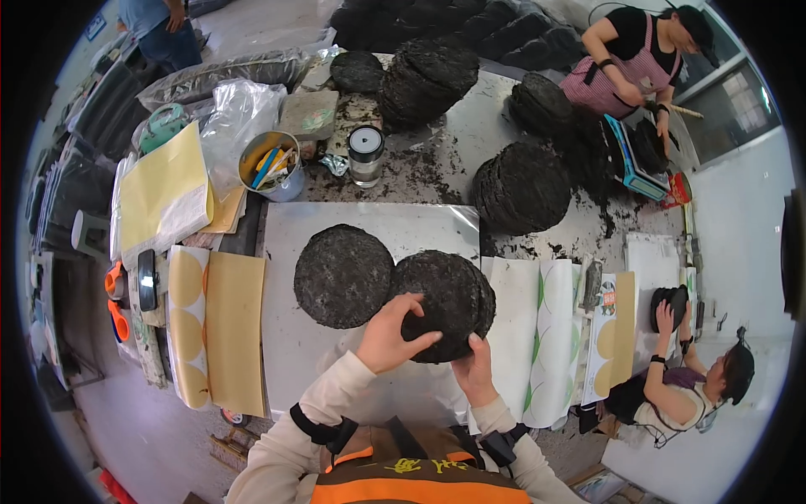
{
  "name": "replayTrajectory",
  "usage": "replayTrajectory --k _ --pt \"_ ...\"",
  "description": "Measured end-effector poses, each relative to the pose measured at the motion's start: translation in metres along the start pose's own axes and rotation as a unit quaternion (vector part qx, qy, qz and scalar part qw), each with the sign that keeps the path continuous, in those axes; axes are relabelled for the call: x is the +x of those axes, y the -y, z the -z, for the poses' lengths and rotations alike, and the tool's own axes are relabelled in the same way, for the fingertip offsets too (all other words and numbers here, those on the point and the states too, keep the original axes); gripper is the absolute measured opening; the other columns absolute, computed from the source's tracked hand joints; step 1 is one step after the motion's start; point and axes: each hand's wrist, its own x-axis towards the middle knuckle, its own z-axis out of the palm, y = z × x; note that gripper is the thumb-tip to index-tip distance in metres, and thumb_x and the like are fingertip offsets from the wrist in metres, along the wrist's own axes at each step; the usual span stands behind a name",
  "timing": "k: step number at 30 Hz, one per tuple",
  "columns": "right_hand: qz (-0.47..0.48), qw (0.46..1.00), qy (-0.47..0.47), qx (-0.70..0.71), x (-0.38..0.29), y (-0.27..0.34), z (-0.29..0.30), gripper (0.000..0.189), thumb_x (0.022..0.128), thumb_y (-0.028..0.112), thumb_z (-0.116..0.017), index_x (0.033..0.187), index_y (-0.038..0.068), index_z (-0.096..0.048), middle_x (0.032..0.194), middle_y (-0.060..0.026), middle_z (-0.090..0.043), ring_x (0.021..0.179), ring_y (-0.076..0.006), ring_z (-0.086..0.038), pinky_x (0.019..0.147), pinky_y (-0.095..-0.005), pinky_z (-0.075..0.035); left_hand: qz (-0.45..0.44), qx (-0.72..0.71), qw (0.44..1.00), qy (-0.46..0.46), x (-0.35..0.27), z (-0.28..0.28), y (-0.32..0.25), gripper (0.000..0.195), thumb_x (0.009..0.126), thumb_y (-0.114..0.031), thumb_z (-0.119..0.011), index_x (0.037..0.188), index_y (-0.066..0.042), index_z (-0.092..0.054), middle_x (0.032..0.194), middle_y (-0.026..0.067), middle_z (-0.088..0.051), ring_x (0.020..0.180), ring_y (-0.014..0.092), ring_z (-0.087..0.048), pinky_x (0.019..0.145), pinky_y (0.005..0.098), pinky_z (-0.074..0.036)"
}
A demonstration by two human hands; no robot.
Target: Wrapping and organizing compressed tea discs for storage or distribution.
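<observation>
Two piles of round dark pressed sheets, seaweed-like, lie on a metal sheet [302, 378] before me. The left round sheet [344, 276] lies flat and touches the right stack [441, 283], whose discs are slightly fanned out. My left hand [397, 334] rests over the right stack's near left part, thumb and fingers spread apart. At the stack's near right edge, my right hand [476, 372] grips the rim between thumb and fingers; its fingers are partly hidden underneath.
Beyond stand a lidded glass jar [366, 156], a tool bucket [271, 167] and tall dark stacks [521, 188]. Paper sheets [236, 334] and label sheets [554, 343] flank the metal sheet. One person works at a blue-framed scale [636, 157], another handles discs [669, 309] at right.
</observation>
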Motion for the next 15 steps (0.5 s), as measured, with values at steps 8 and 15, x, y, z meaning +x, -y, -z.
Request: replayTrajectory --k 8,15 --pt "0.034 0.997 0.016 -0.069 0.0 0.006 -0.012 0.061 0.086 0.005 -0.066 0.141 0.002 -0.04 0.133 -0.0097 -0.053 0.123 -0.0227 -0.053 0.106 -0.0375 -0.044 0.009 0.131 0.991 0.008 0.002 -0.019 -0.021 0.062 0.064 -0.033 -0.089 0.105 -0.003 -0.053 0.135 0.0261 -0.05 0.118 0.042 -0.056 0.095 0.0451 -0.048" --pt "0.038 0.997 -0.006 -0.071 0.0 0.005 -0.015 0.061 0.086 0.003 -0.067 0.141 0.003 -0.04 0.132 -0.0091 -0.053 0.123 -0.0217 -0.052 0.107 -0.0363 -0.043 0.057 0.04 0.996 0.063 0.005 -0.009 -0.03 0.053 0.074 -0.022 -0.078 0.115 -0.001 -0.052 0.13 0.0268 -0.058 0.119 0.041 -0.058 0.099 0.0435 -0.047"
